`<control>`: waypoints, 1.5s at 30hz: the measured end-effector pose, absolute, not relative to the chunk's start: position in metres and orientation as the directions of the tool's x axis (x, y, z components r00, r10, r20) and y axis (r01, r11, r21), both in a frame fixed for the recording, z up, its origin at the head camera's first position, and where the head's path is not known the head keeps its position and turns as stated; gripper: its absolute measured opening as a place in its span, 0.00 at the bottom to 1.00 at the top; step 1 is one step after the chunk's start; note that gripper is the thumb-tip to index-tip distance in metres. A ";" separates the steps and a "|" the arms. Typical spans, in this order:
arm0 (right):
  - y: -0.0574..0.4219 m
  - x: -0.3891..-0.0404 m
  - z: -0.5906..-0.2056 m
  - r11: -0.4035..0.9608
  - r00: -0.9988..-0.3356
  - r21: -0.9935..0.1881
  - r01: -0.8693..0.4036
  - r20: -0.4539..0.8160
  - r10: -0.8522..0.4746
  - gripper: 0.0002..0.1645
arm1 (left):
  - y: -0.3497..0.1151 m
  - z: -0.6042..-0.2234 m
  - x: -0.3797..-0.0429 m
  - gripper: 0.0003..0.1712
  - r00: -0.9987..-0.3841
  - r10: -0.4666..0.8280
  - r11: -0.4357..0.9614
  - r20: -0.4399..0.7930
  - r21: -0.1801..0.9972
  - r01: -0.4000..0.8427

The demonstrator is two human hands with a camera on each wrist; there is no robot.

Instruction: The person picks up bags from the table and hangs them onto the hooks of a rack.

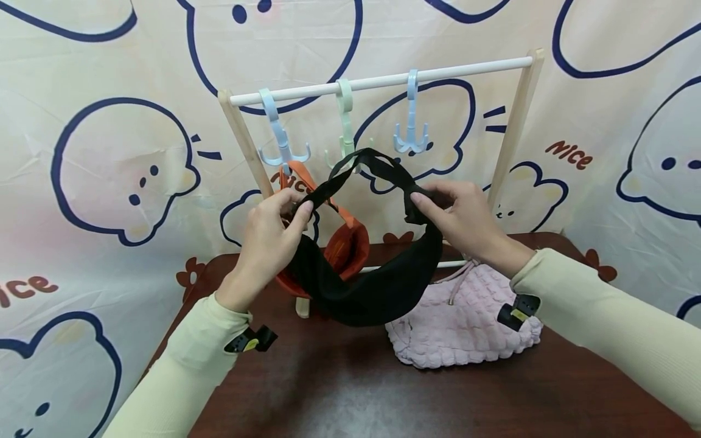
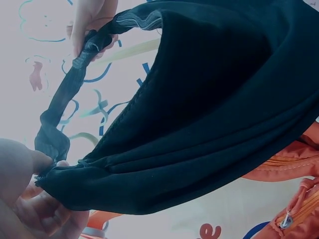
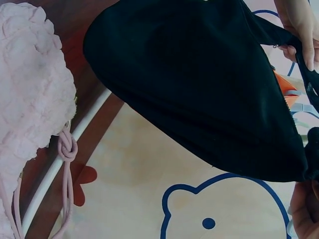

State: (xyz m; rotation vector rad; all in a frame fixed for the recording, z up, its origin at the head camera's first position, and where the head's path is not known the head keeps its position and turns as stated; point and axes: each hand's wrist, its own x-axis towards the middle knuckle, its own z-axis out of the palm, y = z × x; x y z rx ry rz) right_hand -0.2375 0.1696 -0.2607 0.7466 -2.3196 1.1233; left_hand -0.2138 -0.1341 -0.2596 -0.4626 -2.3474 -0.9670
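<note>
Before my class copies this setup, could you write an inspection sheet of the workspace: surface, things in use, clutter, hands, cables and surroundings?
Surface: glossy dark-brown tabletop.
Job's things: soft black fabric bag with a strap, held up, its mouth open.
Clutter: puckered pink fabric bag on the tabletop; orange fabric bag hanging from the leftmost light-blue plastic hook.
Hands: left hand and right hand pinch the black bag near opposite ends of its strap.
Cables: nothing seen.
Surroundings: white-rodded rack with pale wooden uprights, also bearing a pale-green plastic hook and another light-blue hook; behind, a cream backdrop with blue-outlined cartoon animals.
</note>
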 end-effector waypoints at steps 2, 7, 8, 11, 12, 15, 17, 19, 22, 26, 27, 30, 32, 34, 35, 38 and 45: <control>0.169 -0.239 -0.259 0.513 -0.752 -0.571 -0.641 0.601 -0.271 0.12 | -0.134 -0.258 -0.215 0.10 -0.788 0.099 0.681 0.608 0.536 0.499; 0.167 -0.243 -0.255 0.509 -0.755 -0.579 -0.637 0.601 -0.262 0.13 | -0.133 -0.255 -0.218 0.10 -0.780 0.098 0.676 0.618 0.534 0.508; 0.167 -0.244 -0.254 0.509 -0.755 -0.579 -0.637 0.602 -0.260 0.13 | -0.133 -0.254 -0.218 0.10 -0.778 0.098 0.675 0.620 0.533 0.510; 0.166 -0.247 -0.253 0.507 -0.757 -0.584 -0.634 0.601 -0.255 0.13 | -0.132 -0.253 -0.220 0.10 -0.777 0.098 0.672 0.622 0.535 0.512; 0.166 -0.248 -0.252 0.507 -0.758 -0.585 -0.633 0.601 -0.252 0.13 | -0.132 -0.253 -0.221 0.10 -0.777 0.098 0.671 0.622 0.535 0.513; 0.165 -0.250 -0.251 0.505 -0.757 -0.585 -0.634 0.602 -0.253 0.13 | -0.133 -0.253 -0.223 0.11 -0.776 0.099 0.671 0.623 0.534 0.514; 0.165 -0.252 -0.250 0.499 -0.756 -0.588 -0.637 0.602 -0.256 0.14 | -0.133 -0.252 -0.225 0.11 -0.778 0.098 0.670 0.621 0.537 0.513; 0.164 -0.254 -0.250 0.494 -0.754 -0.588 -0.641 0.602 -0.261 0.14 | -0.134 -0.252 -0.226 0.12 -0.783 0.098 0.669 0.614 0.542 0.509; 0.162 -0.256 -0.249 0.488 -0.757 -0.594 -0.640 0.596 -0.267 0.14 | -0.135 -0.250 -0.228 0.12 -0.798 0.092 0.669 0.595 0.557 0.493; 0.161 -0.257 -0.248 0.493 -0.764 -0.598 -0.632 0.586 -0.269 0.15 | -0.134 -0.248 -0.230 0.13 -0.812 0.080 0.669 0.578 0.573 0.474; 0.161 -0.257 -0.248 0.495 -0.766 -0.598 -0.630 0.583 -0.270 0.15 | -0.134 -0.248 -0.230 0.13 -0.814 0.077 0.670 0.576 0.575 0.470; 0.160 -0.258 -0.247 0.504 -0.771 -0.598 -0.623 0.578 -0.268 0.16 | -0.134 -0.247 -0.232 0.13 -0.818 0.073 0.675 0.571 0.575 0.462; 0.160 -0.259 -0.247 0.511 -0.774 -0.597 -0.619 0.575 -0.266 0.16 | -0.134 -0.247 -0.233 0.13 -0.819 0.072 0.677 0.569 0.575 0.459; 0.160 -0.261 -0.248 0.516 -0.775 -0.595 -0.616 0.574 -0.263 0.16 | -0.133 -0.247 -0.235 0.13 -0.819 0.072 0.675 0.570 0.576 0.461; 0.160 -0.261 -0.248 0.518 -0.776 -0.596 -0.614 0.574 -0.260 0.16 | -0.133 -0.247 -0.235 0.13 -0.818 0.072 0.674 0.571 0.577 0.462; 0.160 -0.264 -0.250 0.525 -0.779 -0.594 -0.610 0.572 -0.257 0.16 | -0.133 -0.247 -0.237 0.13 -0.816 0.071 0.670 0.573 0.579 0.465; 0.159 -0.265 -0.253 0.530 -0.785 -0.595 -0.604 0.562 -0.263 0.15 | -0.134 -0.247 -0.239 0.13 -0.819 0.063 0.678 0.571 0.577 0.455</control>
